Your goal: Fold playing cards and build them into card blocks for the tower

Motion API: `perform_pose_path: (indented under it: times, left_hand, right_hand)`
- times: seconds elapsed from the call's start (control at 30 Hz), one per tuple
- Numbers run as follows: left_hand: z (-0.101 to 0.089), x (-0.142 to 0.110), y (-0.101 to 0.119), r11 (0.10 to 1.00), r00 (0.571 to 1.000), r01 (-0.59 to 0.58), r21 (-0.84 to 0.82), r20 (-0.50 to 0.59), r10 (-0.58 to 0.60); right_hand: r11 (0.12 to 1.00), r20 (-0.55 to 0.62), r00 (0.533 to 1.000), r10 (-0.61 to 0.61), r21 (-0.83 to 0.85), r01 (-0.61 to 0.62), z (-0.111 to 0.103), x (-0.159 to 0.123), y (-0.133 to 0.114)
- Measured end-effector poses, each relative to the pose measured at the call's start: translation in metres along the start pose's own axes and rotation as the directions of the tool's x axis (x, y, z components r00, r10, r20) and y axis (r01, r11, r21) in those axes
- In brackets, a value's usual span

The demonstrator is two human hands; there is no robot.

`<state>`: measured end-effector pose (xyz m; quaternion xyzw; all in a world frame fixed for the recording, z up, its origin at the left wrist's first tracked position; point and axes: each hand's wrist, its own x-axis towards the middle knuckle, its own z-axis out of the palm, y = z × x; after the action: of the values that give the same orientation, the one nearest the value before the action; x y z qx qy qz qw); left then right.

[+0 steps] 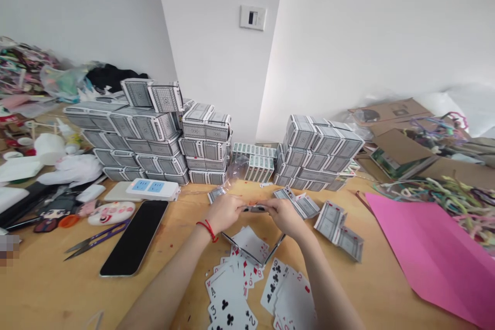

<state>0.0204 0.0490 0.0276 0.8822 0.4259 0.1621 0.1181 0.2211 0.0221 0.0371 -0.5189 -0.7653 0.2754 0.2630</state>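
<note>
l hand (226, 212) & r hand (284, 215) are pinching, fingertips drawn in w/ no visible gap, the far side of a grey-and-white open-centred frame of folded playing cards (249, 257); exact finger contact is partly hiding. frame is sitting mid-table, btwn the forearms, its near side showing over loose cards.

surroundings: white face-up playing cards w/ red & black pips (230, 294) are spreading below the frame; a 2nd white face-up card pile (296, 296) is lying beside the r forearm. grey folded-card pieces (338, 229) are resting r of the r hand.

obstructions: tall grey-and-white card-block stacks (147, 139) are closing off the far l; a lower grey-and-white block stack (317, 152) is standing far r, w/ green-and-white small boxes (261, 162) btwn. clear crinkled plastic wrap (236, 169) is lying before the boxes.

l side: black flat rectangular phone (135, 237) is lying near purple-handled metal snips (98, 238) & a white-and-blue plastic power strip (152, 188). r side: bright pink flat sheet (436, 258) is covering part of the light wooden table (371, 289).
</note>
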Motion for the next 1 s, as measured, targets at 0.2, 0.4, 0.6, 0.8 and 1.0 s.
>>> perform_pose_path:
  times: [0.2,0.4,0.6,0.8,1.0]
  left_hand:
    - [0.004,0.001,0.001,1.0,1.0,0.03,0.007,0.0,-0.03]
    - [0.005,0.002,0.003,0.998,0.998,0.059,0.02,0.019,-0.059]
    - [0.004,0.002,0.004,0.997,0.997,0.071,0.034,0.037,-0.072]
    - [0.004,0.002,0.007,0.996,0.995,0.083,0.044,0.054,-0.085]
    - [-0.002,0.0,0.005,0.995,0.995,0.098,-0.017,0.038,-0.098]
  right_hand:
    - [0.996,-0.008,1.0,0.026,-0.085,-0.027,0.0,0.0,-0.004]
    - [0.999,-0.01,1.0,0.029,-0.041,-0.03,0.001,0.0,-0.001]
    - [0.997,-0.008,0.999,0.036,-0.062,-0.036,0.004,0.0,-0.002]
    - [0.998,0.005,1.0,0.012,-0.068,-0.012,0.011,0.002,-0.005]
    - [0.999,0.013,0.999,0.039,0.022,-0.039,0.003,-0.001,-0.003]
